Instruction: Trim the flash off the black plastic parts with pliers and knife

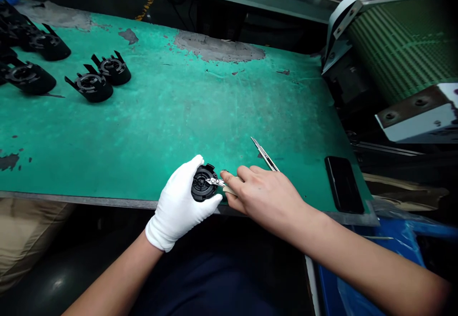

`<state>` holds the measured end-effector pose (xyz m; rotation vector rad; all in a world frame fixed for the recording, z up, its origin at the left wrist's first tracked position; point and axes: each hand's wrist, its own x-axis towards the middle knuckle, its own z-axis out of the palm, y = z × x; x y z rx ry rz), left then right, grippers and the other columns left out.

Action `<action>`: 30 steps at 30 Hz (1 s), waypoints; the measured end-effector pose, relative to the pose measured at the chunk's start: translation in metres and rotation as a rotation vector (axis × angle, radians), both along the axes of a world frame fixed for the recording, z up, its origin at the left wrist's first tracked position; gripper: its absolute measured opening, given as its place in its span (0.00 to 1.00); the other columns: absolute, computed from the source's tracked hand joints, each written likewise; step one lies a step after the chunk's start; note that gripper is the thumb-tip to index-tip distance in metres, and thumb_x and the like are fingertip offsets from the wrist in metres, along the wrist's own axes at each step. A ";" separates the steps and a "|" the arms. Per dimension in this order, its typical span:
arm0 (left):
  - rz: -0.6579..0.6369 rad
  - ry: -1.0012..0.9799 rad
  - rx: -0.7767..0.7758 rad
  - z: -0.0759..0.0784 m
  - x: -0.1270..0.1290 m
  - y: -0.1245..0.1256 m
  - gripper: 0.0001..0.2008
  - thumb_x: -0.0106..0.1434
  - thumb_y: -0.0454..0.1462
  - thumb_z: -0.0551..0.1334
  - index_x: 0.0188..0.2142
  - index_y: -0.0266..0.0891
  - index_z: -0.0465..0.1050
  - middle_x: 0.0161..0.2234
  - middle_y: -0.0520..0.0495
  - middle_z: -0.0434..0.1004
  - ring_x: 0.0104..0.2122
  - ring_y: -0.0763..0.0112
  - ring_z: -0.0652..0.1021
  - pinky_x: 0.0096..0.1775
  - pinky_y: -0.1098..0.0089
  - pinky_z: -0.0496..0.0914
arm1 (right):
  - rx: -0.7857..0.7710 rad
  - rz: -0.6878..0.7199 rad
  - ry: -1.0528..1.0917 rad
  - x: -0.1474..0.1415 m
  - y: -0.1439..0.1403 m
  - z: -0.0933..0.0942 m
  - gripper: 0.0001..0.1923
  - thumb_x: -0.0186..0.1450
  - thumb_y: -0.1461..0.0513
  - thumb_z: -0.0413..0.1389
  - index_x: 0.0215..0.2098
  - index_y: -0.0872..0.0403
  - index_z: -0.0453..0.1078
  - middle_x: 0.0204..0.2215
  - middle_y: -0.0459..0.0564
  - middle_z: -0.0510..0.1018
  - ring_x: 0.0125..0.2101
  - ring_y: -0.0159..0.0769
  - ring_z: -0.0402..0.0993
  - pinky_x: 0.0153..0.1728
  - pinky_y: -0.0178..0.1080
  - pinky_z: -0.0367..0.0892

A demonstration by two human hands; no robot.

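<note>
My left hand [181,201], in a white glove, grips a round black plastic part [202,185] at the near edge of the green table [179,106]. My bare right hand [265,192] holds a small cutter with a beige handle [229,188]; its metal tip [214,181] rests on the part's face. A thin metal blade tool [264,154] lies on the table just behind my right hand.
Several black plastic parts [91,85] lie at the far left of the table. A black phone [343,184] lies near the right front corner. A green conveyor belt [404,44] stands to the right. A blue plastic-lined bin [393,244] is below right.
</note>
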<state>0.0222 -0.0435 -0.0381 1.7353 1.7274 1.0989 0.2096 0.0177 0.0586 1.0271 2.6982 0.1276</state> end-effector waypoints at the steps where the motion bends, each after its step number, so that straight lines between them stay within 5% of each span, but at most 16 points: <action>1: -0.002 0.007 0.001 -0.001 0.000 0.000 0.40 0.58 0.46 0.70 0.65 0.41 0.56 0.62 0.41 0.66 0.62 0.54 0.69 0.64 0.54 0.66 | -0.008 -0.012 0.015 0.003 0.001 -0.002 0.19 0.74 0.53 0.46 0.58 0.47 0.69 0.33 0.49 0.75 0.32 0.41 0.73 0.25 0.43 0.46; 6: -0.013 0.040 0.039 -0.003 -0.002 -0.001 0.40 0.59 0.47 0.70 0.66 0.42 0.55 0.63 0.41 0.65 0.63 0.53 0.68 0.65 0.52 0.65 | -0.005 -0.131 0.139 0.021 0.004 -0.012 0.24 0.73 0.50 0.46 0.64 0.45 0.64 0.38 0.48 0.75 0.37 0.40 0.72 0.32 0.42 0.57; 11: -0.020 0.007 0.024 -0.002 -0.002 -0.001 0.40 0.58 0.46 0.70 0.65 0.42 0.56 0.63 0.40 0.64 0.63 0.51 0.68 0.65 0.51 0.65 | -0.101 -0.053 0.204 0.021 0.000 -0.013 0.26 0.71 0.53 0.49 0.66 0.50 0.63 0.41 0.53 0.73 0.41 0.43 0.67 0.43 0.45 0.61; 30: -0.017 0.064 0.053 -0.004 -0.003 0.001 0.40 0.59 0.46 0.69 0.66 0.41 0.55 0.61 0.43 0.67 0.61 0.60 0.69 0.64 0.61 0.65 | -0.132 -0.001 0.098 0.011 0.012 -0.005 0.26 0.72 0.54 0.48 0.67 0.49 0.61 0.39 0.51 0.72 0.39 0.43 0.65 0.42 0.45 0.62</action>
